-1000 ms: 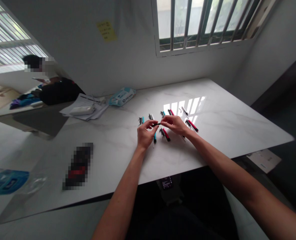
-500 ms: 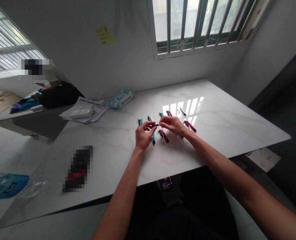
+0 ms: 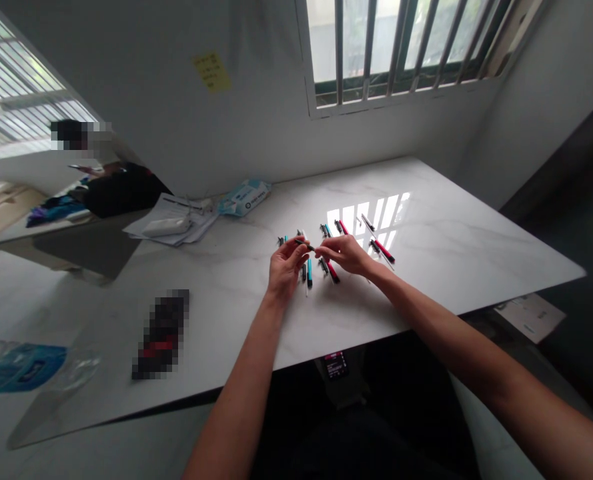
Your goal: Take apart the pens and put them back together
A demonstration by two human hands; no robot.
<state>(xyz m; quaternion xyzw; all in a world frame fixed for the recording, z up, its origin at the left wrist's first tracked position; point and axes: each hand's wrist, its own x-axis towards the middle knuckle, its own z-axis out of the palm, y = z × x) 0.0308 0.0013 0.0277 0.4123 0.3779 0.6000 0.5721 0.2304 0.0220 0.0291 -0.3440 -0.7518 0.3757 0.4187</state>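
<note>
Glossy white counter (image 3: 476, 247) in front of me, grey marble-look veins, barred window reflected in its shine. Far L, thin papers (image 3: 164, 201) in a loose, overlapping heap; nr L edge, clear plastic bottle (image 3: 31, 368) w/ wraparound blue label. Soft, crinkled blue-&-white pack (image 3: 245, 198) sits just R of the papers. My L hand (image 3: 287, 263) & R hand (image 3: 346, 255) are mid-counter, both nearly closed in a pinch. Around them lie smooth, straight pen parts in small groups, e.g. red barrel (image 3: 385, 251) R of my R hand, turquoise barrel (image 3: 309, 272) just beside my L. Slim dark rod (image 3: 305, 245) is btwn my hands: L thumb & fingers grip it, R fingertips pinch its R end.
</note>
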